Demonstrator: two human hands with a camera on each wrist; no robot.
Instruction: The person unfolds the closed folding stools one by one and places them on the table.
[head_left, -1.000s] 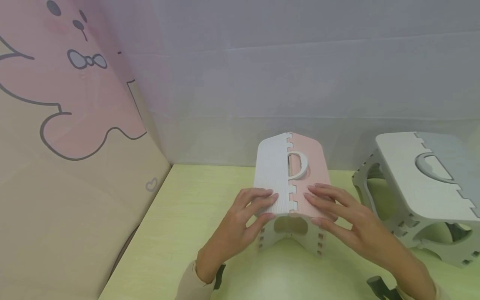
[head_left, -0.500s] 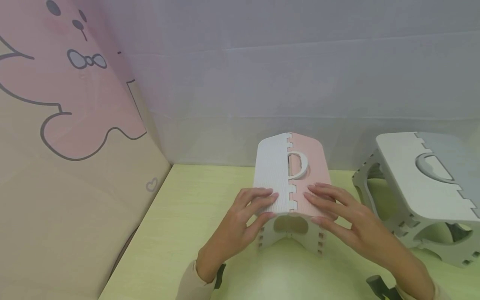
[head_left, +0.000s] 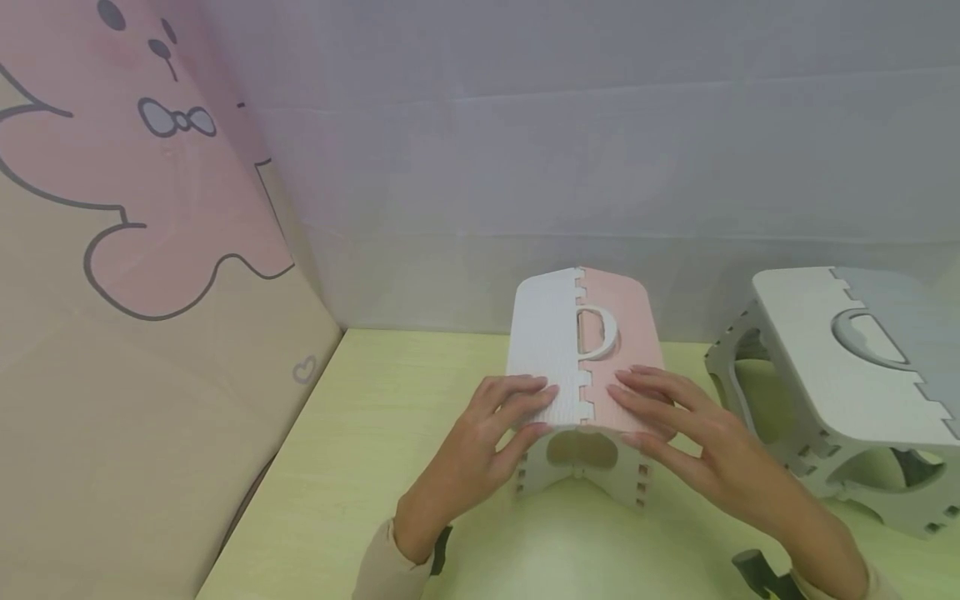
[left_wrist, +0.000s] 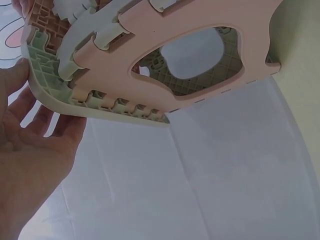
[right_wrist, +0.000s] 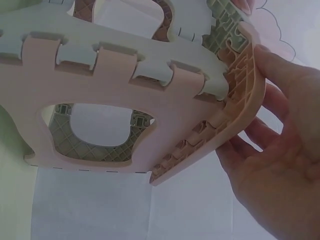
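Note:
A folding step stool stands on the table, half its top white and half pink. The two halves slope down from the toothed middle seam like a shallow roof, and a white loop handle lies over the pink side. My left hand holds the white half's near corner, fingers on top and thumb at the front edge. Likewise, my right hand holds the pink half's near corner. Both wrist views look under the ribbed top at the hinged legs; the left hand and right hand are at its rim.
A second, larger folding stool, white and grey, stands unfolded at the right. The pale green table meets a light cloth wall behind and a printed cloth at the left.
Both hands keep the same hold on the stool. The head view has shifted very slightly; nothing else visibly differs.

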